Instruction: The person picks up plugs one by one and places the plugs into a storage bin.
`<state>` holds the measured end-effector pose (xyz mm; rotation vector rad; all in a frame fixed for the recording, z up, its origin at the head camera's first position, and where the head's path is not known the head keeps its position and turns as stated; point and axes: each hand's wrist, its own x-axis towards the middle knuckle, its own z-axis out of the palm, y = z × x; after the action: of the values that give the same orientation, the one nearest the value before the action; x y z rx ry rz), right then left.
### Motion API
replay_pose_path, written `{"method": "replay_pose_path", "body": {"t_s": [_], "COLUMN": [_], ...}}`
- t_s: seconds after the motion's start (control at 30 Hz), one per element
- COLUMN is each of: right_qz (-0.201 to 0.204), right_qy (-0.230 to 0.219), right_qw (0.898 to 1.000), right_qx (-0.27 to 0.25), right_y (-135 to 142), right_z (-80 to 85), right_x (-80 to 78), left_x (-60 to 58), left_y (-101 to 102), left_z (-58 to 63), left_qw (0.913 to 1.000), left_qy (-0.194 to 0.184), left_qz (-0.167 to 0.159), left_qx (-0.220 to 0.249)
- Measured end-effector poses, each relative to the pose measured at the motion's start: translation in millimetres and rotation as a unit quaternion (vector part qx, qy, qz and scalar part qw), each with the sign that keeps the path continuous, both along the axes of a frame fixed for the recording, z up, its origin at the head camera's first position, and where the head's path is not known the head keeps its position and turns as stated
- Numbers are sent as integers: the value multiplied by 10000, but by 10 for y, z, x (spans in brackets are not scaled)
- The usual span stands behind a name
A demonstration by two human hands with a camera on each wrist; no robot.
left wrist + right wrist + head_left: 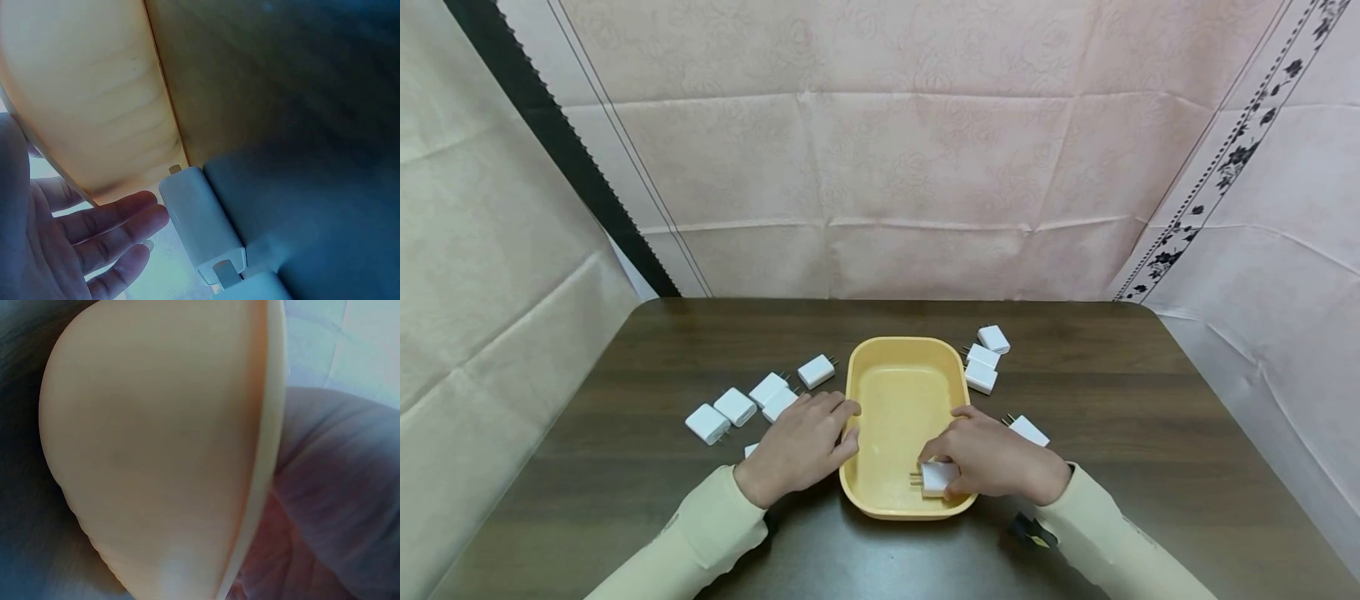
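A shallow yellow plastic tray (891, 392) lies between both hands. My right hand (996, 454) reaches over its right rim and holds a white plug-in charger (938, 479) by its right end, in the near right part of the tray. The two prongs point left. From the right wrist, the tray's outer wall (156, 450) hides the charger. My left hand (805, 446) touches the tray's left rim with thumb and forefinger. Its other fingers (119, 240) extend loosely outside the wall, close to a white charger (203, 225) on the table.
Several white chargers (736, 407) lie left of the tray, one partly hidden by the left hand. More chargers (981, 377) sit beyond its far right corner, and another charger (1028, 431) lies behind the right wrist. The brown wooden table (1097, 375) meets a cloth backdrop (925, 183).
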<state>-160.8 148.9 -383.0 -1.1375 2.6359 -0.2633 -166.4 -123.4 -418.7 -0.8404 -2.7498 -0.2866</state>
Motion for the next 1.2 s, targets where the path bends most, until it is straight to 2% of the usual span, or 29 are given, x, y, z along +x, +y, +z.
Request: {"method": "replay_pose_path", "body": {"t_s": [0.27, 0.73, 1.2], "right_qz": [14, 7, 219], "right_qy": [-135, -92, 220], "right_qw": [9999, 10000, 9995], "right_qx": [-2, 32, 7], "right_y": [-13, -18, 20], "right_z": [5, -14, -6], "right_x": [5, 8, 5], "left_x": [-4, -9, 1], "left_y": [-4, -11, -8], "left_z": [-7, -18, -10], "left_qw": [9999, 9997, 9998], "left_qy": [90, 197, 157], "left_qz": [-58, -168, -130], "left_qx": [-2, 50, 22]}}
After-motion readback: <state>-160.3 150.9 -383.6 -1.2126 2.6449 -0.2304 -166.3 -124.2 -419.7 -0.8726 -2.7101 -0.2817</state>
